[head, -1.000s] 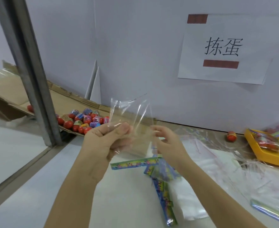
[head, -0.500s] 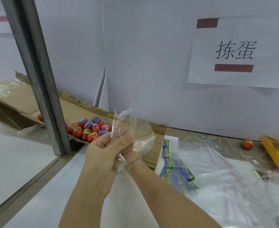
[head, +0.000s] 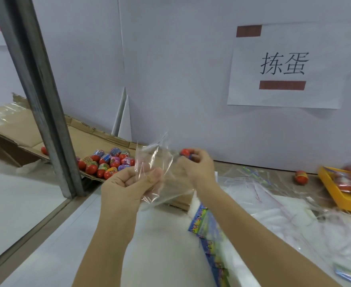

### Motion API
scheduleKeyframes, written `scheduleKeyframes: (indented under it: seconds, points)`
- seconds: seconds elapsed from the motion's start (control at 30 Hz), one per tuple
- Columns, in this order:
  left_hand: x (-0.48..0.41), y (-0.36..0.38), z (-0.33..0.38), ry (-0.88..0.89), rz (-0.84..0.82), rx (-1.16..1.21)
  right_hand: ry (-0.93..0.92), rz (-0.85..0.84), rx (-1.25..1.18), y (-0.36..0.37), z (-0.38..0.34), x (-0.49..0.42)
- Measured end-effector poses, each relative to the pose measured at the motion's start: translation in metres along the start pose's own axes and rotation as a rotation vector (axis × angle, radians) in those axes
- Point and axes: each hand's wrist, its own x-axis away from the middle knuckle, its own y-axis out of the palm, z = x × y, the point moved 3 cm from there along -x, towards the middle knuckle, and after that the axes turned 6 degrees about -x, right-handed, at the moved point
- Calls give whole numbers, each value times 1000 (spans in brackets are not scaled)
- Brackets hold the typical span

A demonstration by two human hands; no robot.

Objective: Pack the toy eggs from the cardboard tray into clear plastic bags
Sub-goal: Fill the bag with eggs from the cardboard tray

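Over table (head: pixel 160 251) — egg (head: pixel 186 152), bag (head: pixel 162 162) in hands (head: pixel 125 187)

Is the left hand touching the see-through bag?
Touching. The head view shows the left hand pinching the clear bag between its thumb and fingers, with the plastic crumpled at the pinch.

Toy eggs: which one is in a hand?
The red toy egg pinched in the right hand; the others lie on the cardboard tray or the table.
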Motion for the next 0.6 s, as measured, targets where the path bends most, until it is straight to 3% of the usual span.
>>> scheduleKeyframes:
  seconds: [0.1,0.23,0.43,0.6]
  points:
    - [7,16,-8,36,-32,-136,-60,49,-246,-66,-39,24]
    - [21,42,-28,57,-87,-250,-189,-209,-283,-107,-80,74]
    - [39,62,-37,161,-175,-359,-296,-335,210,-127,-96,110]
    - [47,70,-37,222,-293,-386,-378,-314,556,-132,-98,108]
